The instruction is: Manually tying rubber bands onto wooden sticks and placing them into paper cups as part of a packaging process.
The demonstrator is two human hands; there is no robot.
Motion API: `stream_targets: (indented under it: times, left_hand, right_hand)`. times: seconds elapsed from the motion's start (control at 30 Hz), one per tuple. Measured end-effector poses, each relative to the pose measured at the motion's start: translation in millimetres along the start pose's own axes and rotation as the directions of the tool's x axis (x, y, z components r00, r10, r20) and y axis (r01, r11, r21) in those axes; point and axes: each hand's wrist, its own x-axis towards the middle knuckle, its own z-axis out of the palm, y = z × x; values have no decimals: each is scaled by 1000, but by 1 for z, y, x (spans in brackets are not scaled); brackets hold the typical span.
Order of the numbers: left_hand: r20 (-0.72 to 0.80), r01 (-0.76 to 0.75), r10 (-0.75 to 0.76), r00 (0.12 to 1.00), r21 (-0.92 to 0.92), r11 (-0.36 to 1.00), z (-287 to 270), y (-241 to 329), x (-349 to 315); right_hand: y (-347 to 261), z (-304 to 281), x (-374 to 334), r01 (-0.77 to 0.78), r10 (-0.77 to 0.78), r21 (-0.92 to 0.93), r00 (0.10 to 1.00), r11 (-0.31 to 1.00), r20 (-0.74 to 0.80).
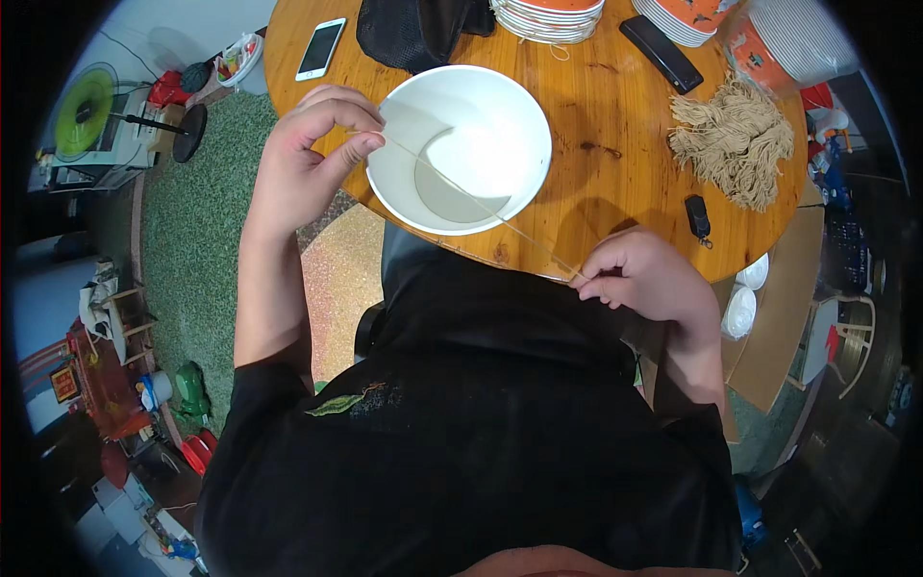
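A thin tan string point(452, 183) runs taut and slanting between my two hands, across the front of a white bowl point(460, 82). My left hand point(322, 139) pinches one end between thumb and fingers, at the bowl's left rim. Lower and to the right, my right hand point(630, 274) pinches the string near the table's front edge. The bowl is wide and deep, and nothing shows inside it but light and shadow. A heap of tan strings point(735, 139) of like colour lies at the right side of the round wooden table point(596, 115).
Behind the bowl are a white phone point(321, 49), a black mesh bag point(409, 34) and stacked orange-and-white bowls point(548, 21). A black oblong case point(661, 54), wrapped bowls point(798, 43) and a black key fob point(698, 219) sit right. Cardboard point(769, 356) stands below the table's right edge.
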Motion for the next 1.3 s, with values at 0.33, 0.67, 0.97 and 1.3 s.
stream_targets:
  times: [0.33,0.67,0.97,1.3]
  left_hand:
    - [-147,-201,213,966,90,975,69,107,-11]
    - [93,15,-51,994,356,934,86,103,-4]
    - [62,-65,50,997,275,959,81,108,-11]
    - [-15,-81,84,996,136,987,99,120,1]
  right_hand:
    - [34,10,32,457,-180,886,867,-83,-464]
    - [11,11,51,554,-137,805,799,-214,-586]
    - [-1,57,57,693,-10,693,709,197,-705]
    - [-14,66,54,751,-82,579,630,319,-772]
